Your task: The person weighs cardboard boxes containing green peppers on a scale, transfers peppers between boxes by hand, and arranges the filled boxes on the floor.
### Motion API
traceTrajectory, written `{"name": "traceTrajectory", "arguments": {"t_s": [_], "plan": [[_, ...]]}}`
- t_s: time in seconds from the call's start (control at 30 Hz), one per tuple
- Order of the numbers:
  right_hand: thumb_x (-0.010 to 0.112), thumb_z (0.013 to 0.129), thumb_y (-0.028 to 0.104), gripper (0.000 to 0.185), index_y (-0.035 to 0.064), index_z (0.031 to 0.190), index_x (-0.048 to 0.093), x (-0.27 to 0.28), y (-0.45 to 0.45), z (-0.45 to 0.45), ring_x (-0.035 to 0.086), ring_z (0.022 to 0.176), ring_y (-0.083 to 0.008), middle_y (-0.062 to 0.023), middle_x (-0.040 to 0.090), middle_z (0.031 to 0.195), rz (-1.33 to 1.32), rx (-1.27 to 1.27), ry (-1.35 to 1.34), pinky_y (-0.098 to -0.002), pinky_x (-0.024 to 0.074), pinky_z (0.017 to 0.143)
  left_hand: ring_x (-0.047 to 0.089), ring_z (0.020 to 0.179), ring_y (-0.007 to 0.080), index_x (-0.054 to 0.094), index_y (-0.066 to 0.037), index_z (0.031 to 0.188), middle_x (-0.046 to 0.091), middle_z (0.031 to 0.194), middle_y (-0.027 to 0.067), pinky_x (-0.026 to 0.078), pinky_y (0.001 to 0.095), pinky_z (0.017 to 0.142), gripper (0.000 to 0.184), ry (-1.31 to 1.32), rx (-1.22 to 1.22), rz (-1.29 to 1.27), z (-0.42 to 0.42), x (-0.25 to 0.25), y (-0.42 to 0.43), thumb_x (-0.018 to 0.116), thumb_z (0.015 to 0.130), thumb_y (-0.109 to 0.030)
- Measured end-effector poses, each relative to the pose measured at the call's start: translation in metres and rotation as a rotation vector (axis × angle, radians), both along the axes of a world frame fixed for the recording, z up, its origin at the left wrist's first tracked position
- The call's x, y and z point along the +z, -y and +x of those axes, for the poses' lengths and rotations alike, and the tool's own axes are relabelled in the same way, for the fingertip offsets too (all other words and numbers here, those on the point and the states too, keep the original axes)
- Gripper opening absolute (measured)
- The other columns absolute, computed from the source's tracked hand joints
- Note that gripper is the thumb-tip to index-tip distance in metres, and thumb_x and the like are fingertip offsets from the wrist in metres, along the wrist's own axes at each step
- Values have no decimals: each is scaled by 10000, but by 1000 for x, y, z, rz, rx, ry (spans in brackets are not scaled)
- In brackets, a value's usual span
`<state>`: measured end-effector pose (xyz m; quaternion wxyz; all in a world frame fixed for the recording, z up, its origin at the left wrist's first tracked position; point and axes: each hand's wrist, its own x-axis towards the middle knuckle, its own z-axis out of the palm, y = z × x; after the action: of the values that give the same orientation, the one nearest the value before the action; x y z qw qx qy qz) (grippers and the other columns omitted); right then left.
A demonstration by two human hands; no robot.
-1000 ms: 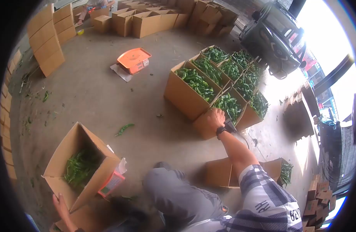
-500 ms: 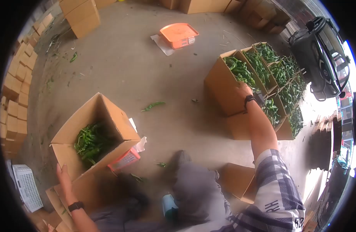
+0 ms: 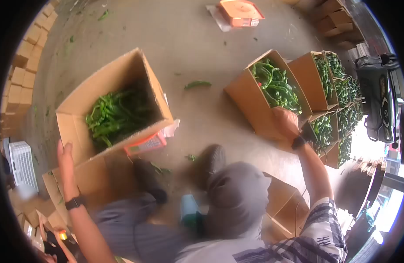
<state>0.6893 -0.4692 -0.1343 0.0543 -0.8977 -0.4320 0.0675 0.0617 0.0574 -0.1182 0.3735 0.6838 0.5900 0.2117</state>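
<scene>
My left hand [image 3: 67, 168] grips the lower left corner of an upright cardboard box [image 3: 81, 142], with thumb and fingers at its rim. Inside lie long green peppers [image 3: 110, 114]; the box stands on an orange scale [image 3: 145, 143], partly hidden under it. On the right, my right hand [image 3: 286, 122] is closed on the near rim of another cardboard box [image 3: 248, 98]. That box is filled with green peppers [image 3: 276, 85] and is tilted, apart from the row beside it. The fingers inside its rim are partly hidden.
More filled boxes [image 3: 338, 87] stand at right, beside a black machine or case [image 3: 379, 101]. A second orange scale [image 3: 241, 13] sits on the floor at the back. Loose peppers [image 3: 197, 84] lie about. An open box [image 3: 287, 206] is by my knee; a white crate [image 3: 23, 164] is at left.
My right hand has pulled one filled box away from the group, toward me and leftward. My left hand stays at the left box's corner. The camera view has shifted.
</scene>
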Motion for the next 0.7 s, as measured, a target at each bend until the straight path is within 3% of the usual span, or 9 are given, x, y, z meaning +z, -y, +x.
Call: {"name": "traceTrajectory", "arguments": {"t_s": [0.03,0.13,0.23,0.33,0.47,0.6,0.7], "plan": [[624,936,234,176,69,887,661,-1,-3,-15,705,858,-392,-134,704,909,44,43,-14,-520,558,745,490,1448,244,443,70,1574,552,1556,172,307,354,1233,611,-1,-36,-8,7,9,-1,575,1071,-250],[638,934,227,166,72,883,674,25,-29,-66,712,825,-378,-136,721,910,-177,109,-84,-513,559,726,497,1436,234,453,54,1572,561,1544,162,318,354,1225,601,33,-56,-113,25,29,14,576,1071,-254],[683,974,320,260,80,876,685,68,-67,-99,703,700,-360,-151,695,762,-407,207,-74,-511,544,635,517,1400,219,478,36,1555,592,1501,144,340,350,1204,571,56,32,-101,43,38,28,575,1072,-252],[684,989,343,274,83,902,666,100,-133,-120,689,662,-359,-138,676,719,-231,317,-72,-507,523,582,507,1428,248,452,61,1567,566,1535,171,324,352,1216,602,9,99,-66,42,34,27,576,1063,-245],[680,980,329,263,75,913,662,17,-224,-120,692,688,-367,-140,682,743,-91,427,-128,-513,528,600,523,1390,225,480,44,1550,584,1509,142,354,341,1192,559,15,29,-101,34,37,25,573,1074,-234],[676,972,314,253,66,924,658,-105,-289,-113,694,715,-375,-142,689,768,-233,392,-138,-519,532,618,536,1363,216,481,56,1543,601,1481,144,362,338,1184,558,18,65,-21,32,33,30,579,1072,-225],[673,965,304,247,60,931,655,-165,-301,-113,696,735,-381,-144,694,786,-344,364,-121,-524,535,631,553,1328,201,489,59,1532,623,1443,132,378,333,1168,545,28,94,8,41,38,32,583,1070,-216]]}}
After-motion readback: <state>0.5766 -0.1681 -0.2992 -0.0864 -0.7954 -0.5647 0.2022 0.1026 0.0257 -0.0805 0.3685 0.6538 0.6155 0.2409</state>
